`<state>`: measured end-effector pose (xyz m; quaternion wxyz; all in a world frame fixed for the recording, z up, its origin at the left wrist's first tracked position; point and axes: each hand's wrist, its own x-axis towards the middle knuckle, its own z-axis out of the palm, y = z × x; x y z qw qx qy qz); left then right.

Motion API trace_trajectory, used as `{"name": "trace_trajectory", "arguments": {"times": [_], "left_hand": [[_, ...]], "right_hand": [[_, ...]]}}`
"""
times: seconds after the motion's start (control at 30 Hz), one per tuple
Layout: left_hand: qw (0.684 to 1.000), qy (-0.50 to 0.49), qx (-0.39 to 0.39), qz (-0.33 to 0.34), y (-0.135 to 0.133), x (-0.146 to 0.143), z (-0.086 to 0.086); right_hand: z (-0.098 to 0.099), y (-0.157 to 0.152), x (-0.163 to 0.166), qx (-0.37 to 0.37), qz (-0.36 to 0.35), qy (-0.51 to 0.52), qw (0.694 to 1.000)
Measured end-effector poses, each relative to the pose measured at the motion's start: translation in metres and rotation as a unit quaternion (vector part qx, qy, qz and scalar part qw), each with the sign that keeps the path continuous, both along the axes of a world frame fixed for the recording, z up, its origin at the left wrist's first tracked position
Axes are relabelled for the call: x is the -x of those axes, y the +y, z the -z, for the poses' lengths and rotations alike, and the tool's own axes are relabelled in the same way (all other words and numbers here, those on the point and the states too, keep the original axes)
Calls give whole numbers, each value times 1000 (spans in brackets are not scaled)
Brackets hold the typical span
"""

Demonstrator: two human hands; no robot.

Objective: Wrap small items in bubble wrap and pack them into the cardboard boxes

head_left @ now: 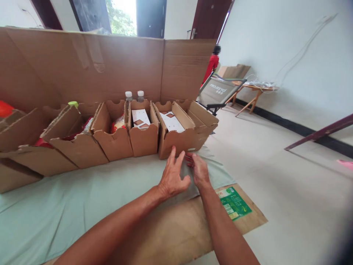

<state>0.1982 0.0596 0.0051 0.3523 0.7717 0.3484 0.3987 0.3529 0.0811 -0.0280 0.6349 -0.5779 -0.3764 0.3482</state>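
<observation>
My left hand (174,175) is in front of the rightmost cardboard bin (179,141), its fingers apart and its index fingertip at or just short of the bin's front wall. My right hand (200,169) is beside it, close to the bin's lower front edge. Its fingers are loosely bent inward, and nothing shows in them. Inside that bin lies a white box with brown diamond shapes (172,122). A similar white box (140,118) sits in the neighbouring bin (145,141) to the left.
Several more cardboard bins (113,143) continue leftward on a pale green cloth (110,187). Behind them rises a tall cardboard wall (124,66), with two white-capped bottles (140,96) before it. A folding chair (217,90) and a person in red (211,68) are at the back right.
</observation>
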Motion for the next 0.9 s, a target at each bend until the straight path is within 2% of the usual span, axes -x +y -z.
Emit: {"name": "trace_trajectory", "arguments": {"times": [0.1,0.17,0.27,0.33,0.4,0.47,0.57,0.63,0.77,0.83,0.9], "left_hand": [[1000,5,7,-7,10,1,-7],[1000,9,18,-10,1,13,-10],[999,27,43,2,-34,52,-10],[998,49,39,0,-68,89,-4],[997,62,18,-35,-102,128,7],[994,48,-12,-99,-132,163,20],[978,29,-10,-205,-166,203,38],[965,25,2,-260,-181,221,45],[949,13,0,-314,-193,239,47],[949,2,-4,-314,-194,240,43],[953,-15,-8,-301,-193,236,36]], "right_hand": [[-7,-3,1,-14,12,-37,999],[-17,-7,4,-33,21,-67,997],[-40,-15,23,-72,14,-110,991],[-62,-19,46,-99,-32,-149,983],[-89,-16,73,-124,-106,-222,961],[-116,-5,99,-126,-166,-324,923],[-145,24,126,-53,-185,-485,853],[-156,42,137,-6,-173,-553,815],[-163,54,147,19,-143,-593,792],[-167,43,150,24,-132,-605,785],[-171,18,154,26,-128,-612,780]]}}
